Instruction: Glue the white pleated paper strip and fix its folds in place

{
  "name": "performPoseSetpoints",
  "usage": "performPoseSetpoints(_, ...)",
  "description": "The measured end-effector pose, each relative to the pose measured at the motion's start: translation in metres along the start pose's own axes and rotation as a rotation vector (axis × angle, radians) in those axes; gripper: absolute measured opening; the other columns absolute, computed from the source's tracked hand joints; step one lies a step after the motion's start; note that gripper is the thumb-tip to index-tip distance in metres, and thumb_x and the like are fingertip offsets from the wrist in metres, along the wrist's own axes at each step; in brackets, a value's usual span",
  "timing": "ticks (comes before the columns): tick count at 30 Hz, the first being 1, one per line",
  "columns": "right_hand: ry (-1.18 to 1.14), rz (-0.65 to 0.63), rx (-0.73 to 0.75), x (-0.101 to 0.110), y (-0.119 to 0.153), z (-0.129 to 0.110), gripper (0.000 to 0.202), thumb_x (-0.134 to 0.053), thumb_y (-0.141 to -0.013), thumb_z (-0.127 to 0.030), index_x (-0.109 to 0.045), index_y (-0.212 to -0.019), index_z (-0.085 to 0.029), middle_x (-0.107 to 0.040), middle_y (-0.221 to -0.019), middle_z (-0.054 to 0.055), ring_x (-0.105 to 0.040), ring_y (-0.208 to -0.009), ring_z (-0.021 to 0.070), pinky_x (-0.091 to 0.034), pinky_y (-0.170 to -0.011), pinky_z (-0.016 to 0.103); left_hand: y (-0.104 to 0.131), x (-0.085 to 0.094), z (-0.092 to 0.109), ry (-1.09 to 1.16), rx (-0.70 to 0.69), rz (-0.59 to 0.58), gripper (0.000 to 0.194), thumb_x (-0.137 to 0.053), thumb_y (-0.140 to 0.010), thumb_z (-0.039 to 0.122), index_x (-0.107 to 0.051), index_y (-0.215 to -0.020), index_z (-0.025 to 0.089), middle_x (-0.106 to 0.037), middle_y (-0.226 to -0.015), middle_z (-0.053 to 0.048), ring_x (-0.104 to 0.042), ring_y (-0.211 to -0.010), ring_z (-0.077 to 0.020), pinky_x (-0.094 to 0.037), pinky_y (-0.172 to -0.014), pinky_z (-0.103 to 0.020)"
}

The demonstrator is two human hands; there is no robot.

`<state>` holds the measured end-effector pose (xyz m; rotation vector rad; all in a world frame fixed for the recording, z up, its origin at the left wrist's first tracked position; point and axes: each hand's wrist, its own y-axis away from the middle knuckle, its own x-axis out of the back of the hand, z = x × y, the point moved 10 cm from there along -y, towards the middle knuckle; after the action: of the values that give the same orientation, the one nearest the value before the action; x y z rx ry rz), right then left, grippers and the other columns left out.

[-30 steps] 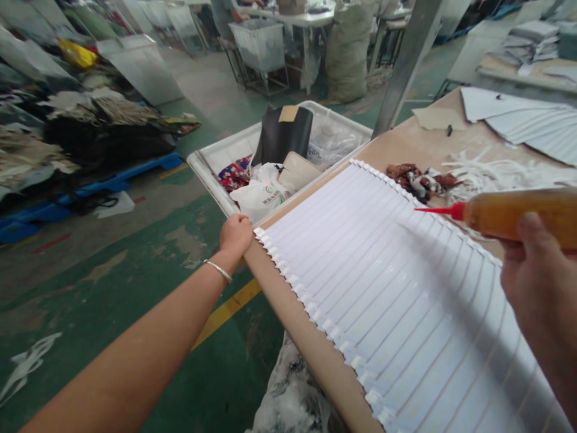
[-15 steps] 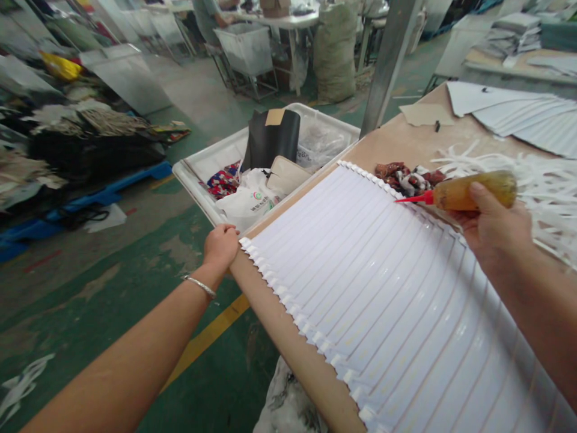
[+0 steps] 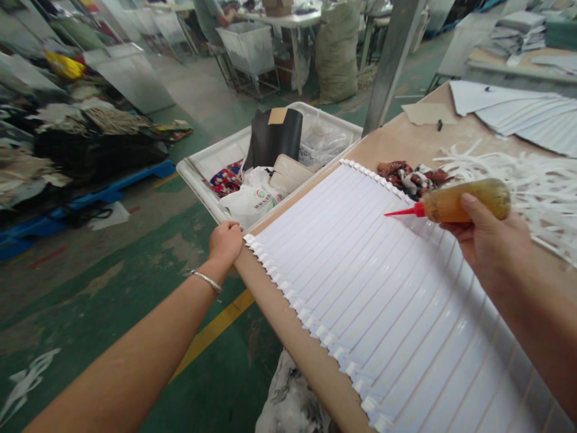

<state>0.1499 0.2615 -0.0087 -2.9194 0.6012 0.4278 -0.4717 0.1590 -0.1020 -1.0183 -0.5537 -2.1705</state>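
Note:
In my right hand (image 3: 491,240) is a squeeze bottle (image 3: 464,201) of amber liquid, apparently glue, held nearly level. Its red nozzle (image 3: 406,210) points left, over a row of overlapping white strips (image 3: 360,270). Whether the tip touches the strips I cannot tell. Folded tabs line both ends of the strips, and shiny wet-looking streaks show on several of them. My left hand (image 3: 226,243) is closed over the corner of the tan table (image 3: 288,328), beside the near-left end of the strips. Its fingertips are partly hidden.
Beyond the table corner stands a white bin (image 3: 198,180) holding a black sheet and plastic bags. A patterned cloth bundle (image 3: 412,177) and loose white strips (image 3: 541,192) lie on the table. A metal post (image 3: 392,66) rises behind. A person (image 3: 214,18) is in the background.
My right hand has brought the bottle left and slightly down, so the nozzle now points farther in over the strips. The left hand keeps its hold on the corner.

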Motion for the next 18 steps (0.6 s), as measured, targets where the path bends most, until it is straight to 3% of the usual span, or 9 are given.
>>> performPoseSetpoints(8,0.028,-0.03,-0.077,-0.017,0.052,-0.006,0.056,-0.101,-0.061,-0.03,-0.064,-0.102,-0.019,-0.073,-0.111,0.009,-0.073,-0.092,0.0234,-0.066,-0.065,0.034,0.0,-0.003,0.001,-0.004,0.005,-0.009,0.03,-0.066,-0.108,0.045,-0.073,-0.112,0.016,-0.076,-0.116,-0.008,-0.072,-0.11,-0.0238,-0.056,-0.104,-0.048)
performPoseSetpoints(13,0.054,-0.053,-0.12,-0.022,0.08,-0.005,0.061,-0.104,-0.06,-0.034,-0.066,-0.105,-0.02,-0.072,-0.107,0.006,-0.072,-0.097,0.023,-0.065,-0.066,0.028,0.001,-0.005,0.001,0.002,0.01,-0.004,0.031,-0.066,-0.107,0.046,-0.073,-0.114,0.016,-0.075,-0.118,-0.009,-0.072,-0.111,-0.0241,-0.056,-0.104,-0.048)
performPoseSetpoints(18,0.09,-0.068,-0.159,-0.027,0.108,-0.005,0.062,-0.104,-0.06,-0.039,-0.067,-0.106,-0.02,-0.072,-0.108,0.004,-0.072,-0.089,0.0191,-0.064,-0.061,0.024,0.003,-0.005,0.003,0.014,0.007,0.0,0.032,-0.065,-0.108,0.047,-0.073,-0.115,0.017,-0.076,-0.118,-0.009,-0.072,-0.111,-0.0241,-0.056,-0.105,-0.048)
